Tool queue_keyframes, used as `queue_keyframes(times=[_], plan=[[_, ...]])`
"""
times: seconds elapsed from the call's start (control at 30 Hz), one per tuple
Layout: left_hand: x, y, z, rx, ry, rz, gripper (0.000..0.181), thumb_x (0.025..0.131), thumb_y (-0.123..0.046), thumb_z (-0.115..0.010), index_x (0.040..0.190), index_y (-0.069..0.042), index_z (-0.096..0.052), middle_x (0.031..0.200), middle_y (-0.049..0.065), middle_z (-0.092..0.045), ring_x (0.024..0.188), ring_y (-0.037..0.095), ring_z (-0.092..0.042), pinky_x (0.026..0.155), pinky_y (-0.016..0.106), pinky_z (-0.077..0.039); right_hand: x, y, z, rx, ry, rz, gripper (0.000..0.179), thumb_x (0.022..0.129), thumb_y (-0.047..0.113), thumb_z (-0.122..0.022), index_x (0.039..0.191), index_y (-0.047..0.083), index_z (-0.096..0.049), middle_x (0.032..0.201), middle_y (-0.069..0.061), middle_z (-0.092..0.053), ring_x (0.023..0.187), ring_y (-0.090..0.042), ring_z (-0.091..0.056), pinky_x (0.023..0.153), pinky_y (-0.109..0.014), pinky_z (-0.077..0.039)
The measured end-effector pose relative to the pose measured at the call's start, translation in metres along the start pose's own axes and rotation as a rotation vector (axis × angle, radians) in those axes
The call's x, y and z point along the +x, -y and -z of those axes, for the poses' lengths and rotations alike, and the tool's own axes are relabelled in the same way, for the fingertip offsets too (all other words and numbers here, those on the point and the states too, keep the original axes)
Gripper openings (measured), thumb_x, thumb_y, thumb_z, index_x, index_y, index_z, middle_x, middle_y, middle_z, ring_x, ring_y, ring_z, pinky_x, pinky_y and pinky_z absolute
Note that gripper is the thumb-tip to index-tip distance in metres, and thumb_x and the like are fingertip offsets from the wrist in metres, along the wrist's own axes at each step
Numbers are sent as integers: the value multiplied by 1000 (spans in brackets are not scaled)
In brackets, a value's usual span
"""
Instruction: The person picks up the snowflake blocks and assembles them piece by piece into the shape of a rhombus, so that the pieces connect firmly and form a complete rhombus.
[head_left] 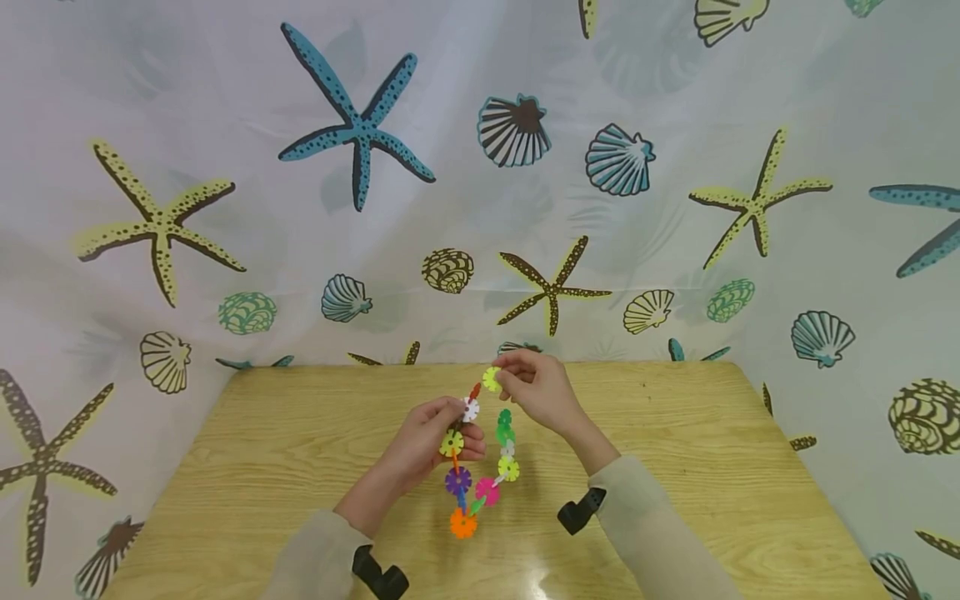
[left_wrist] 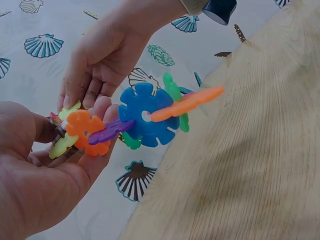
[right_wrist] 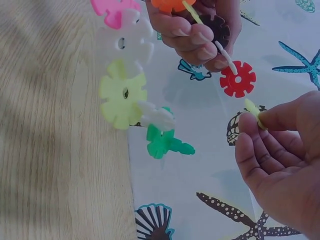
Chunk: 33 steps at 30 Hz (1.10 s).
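I see both hands raised over the far middle of the wooden table (head_left: 300, 433), working a chain of snowflake building discs (head_left: 480, 467) that hangs in a loop between them, just above the tabletop. My left hand (head_left: 431, 442) has its fingers curled round the chain's left strand, gripping it near a white disc (head_left: 470, 409) and a yellow-green disc (head_left: 452, 442). My right hand (head_left: 536, 387) pinches a pale yellow disc (head_left: 491, 379) between thumb and fingertips at the top of the loop; the right wrist view shows that same pinch, with a red disc (right_wrist: 238, 79) just beside it, a little apart from the yellow one.

Down the loop hang a purple disc (head_left: 457, 480), an orange disc (head_left: 462, 523) at the bottom, a pink disc (head_left: 487, 491), and green discs (head_left: 505, 427) up the right strand. In the left wrist view a big blue disc (left_wrist: 146, 120) sits nearest the camera.

Each forearm wears a beige sleeve (head_left: 645, 517) with a black wrist mount (head_left: 581, 510). A sea-themed curtain (head_left: 360, 125) of starfish and shells hangs behind the far edge.
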<state>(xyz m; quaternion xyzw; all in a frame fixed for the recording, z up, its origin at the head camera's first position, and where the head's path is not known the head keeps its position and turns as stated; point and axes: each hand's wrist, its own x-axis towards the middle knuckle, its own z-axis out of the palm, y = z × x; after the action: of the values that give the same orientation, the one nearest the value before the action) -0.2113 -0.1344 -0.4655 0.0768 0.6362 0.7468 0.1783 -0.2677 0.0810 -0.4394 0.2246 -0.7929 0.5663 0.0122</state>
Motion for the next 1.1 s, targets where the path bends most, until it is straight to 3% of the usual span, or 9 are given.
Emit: queue_keyframes(times=[0.13, 0.3, 0.37, 0.57, 0.67, 0.83, 0.97, 1.1], plan=[[0, 0, -1, 0, 16, -8, 34, 117, -26, -38, 115, 1, -58, 88, 1, -73, 81, 12, -78, 85, 36, -66, 1, 0, 0, -3, 4, 3, 19, 105, 8, -64, 119, 0, -74, 97, -22, -75, 72, -12, -69, 69, -29, -59], [1, 0, -1, 5, 37, -18, 35, 117, -27, -38, 115, 1, -57, 89, 1, -73, 82, 11, -78, 85, 35, -66, 1, 3, 0, -7, 23, 3, 20, 106, 8, -62, 120, 2, -75, 105, -21, -75, 80, -34, -73, 78, -52, -63], [2, 1, -2, 9, 41, -20, 35, 117, -28, -38, 114, 1, -58, 89, 1, -73, 82, 11, -78, 85, 35, -66, 0, 3, 0, -5, 31, 6, 21, 106, 8, -61, 121, 1, -75, 108, -22, -75, 82, -38, -73, 79, -56, -62], [2, 1, -4, 46, 46, -32, 35, 117, -28, -39, 113, 0, -58, 90, 1, -73, 82, 12, -77, 87, 38, -66, 1, 4, -1, -19, 40, 15, 23, 107, 8, -60, 122, 1, -75, 107, -20, -74, 74, -14, -70, 75, -38, -64], [1, 2, -8, 65, 33, -35, 35, 117, -28, -39, 113, 0, -58, 89, 0, -73, 81, 12, -77, 87, 40, -66, 1, 3, -3, -19, 36, 16, 23, 107, 7, -59, 122, 0, -76, 107, -20, -74, 73, -18, -71, 72, -32, -62], [2, 6, -14, 73, -10, -31, 33, 117, -26, -39, 113, 1, -58, 87, 1, -72, 78, 13, -76, 86, 43, -66, -1, 0, -7, -26, 16, 32, 22, 106, 4, -60, 120, -2, -76, 108, -21, -74, 77, -34, -73, 71, -34, -64], [2, 8, -18, 82, -33, -22, 32, 117, -25, -39, 113, 1, -57, 87, 3, -71, 77, 14, -76, 88, 46, -66, -1, -1, -8, -48, 9, 20, 22, 106, 5, -60, 120, -2, -76, 107, -20, -75, 75, -30, -73, 70, -33, -63], [2, 9, -21, 74, -48, -16, 30, 117, -23, -38, 112, 1, -56, 87, 3, -70, 77, 14, -76, 86, 43, -66, -2, -1, -9, -59, 2, 9, 22, 106, 4, -61, 119, 0, -77, 105, -19, -75, 70, -14, -69, 66, -23, -58]])
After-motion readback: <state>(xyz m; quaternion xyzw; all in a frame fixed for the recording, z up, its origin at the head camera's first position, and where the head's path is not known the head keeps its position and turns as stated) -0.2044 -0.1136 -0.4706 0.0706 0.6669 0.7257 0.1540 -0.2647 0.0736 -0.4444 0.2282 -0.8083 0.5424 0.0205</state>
